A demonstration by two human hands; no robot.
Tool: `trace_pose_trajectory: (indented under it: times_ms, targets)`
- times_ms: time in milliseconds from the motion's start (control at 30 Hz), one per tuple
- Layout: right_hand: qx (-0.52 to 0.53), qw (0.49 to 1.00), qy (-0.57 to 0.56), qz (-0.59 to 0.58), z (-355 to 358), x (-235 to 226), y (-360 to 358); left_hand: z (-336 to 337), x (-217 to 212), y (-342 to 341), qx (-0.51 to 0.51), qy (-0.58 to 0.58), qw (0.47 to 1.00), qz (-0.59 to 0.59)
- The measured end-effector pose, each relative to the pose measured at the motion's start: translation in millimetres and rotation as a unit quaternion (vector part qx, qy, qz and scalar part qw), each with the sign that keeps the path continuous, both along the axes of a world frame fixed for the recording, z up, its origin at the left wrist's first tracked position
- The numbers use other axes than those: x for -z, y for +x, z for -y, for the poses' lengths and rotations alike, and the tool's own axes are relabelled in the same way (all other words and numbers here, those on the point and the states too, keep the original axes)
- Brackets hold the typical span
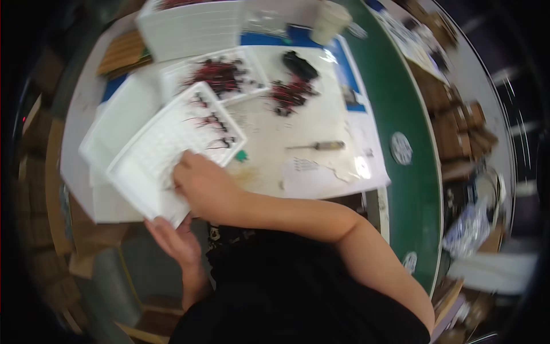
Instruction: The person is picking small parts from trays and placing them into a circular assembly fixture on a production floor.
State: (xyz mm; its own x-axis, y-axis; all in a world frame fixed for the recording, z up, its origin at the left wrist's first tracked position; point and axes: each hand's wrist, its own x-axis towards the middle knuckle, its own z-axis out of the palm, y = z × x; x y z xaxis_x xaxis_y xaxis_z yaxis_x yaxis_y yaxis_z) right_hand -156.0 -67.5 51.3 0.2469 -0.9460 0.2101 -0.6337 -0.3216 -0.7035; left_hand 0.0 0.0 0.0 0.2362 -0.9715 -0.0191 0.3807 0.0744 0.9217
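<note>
I have my left hand [175, 241] cupped under the near edge of the white compartment tray [172, 152], fingers clamped on it, while my right hand [206, 186] lies flat on top. I judge it's being filled; next calls for picking from the red-wired parts [220, 74] beyond.

I see bright overhead light, glare on the plastic sheet [344, 166] toward one o'clock, motion blur throughout, fisheye bending, black corners, smearing worst at four o'clock
</note>
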Motion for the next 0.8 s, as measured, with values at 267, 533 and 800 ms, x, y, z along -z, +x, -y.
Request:
trace_pose_trajectory:
  times_ms: [267, 533, 800]
  targets:
    - [0.049, 0.985, -0.138, 0.093, 10.9, -29.6, -112.4, 2.3, -13.2, -15.2, -0.047, -0.032, 0.998, -0.014]
    - [0.032, 0.992, -0.120, 0.039, -0.4, -33.8, -120.8, -5.4, -28.0, -34.0, 0.029, -0.071, 0.997, -0.020]
    - [0.084, 0.991, -0.091, 0.057, 6.4, -17.5, -125.6, -6.8, -25.4, -28.1, 0.081, -0.073, 0.994, 0.019]
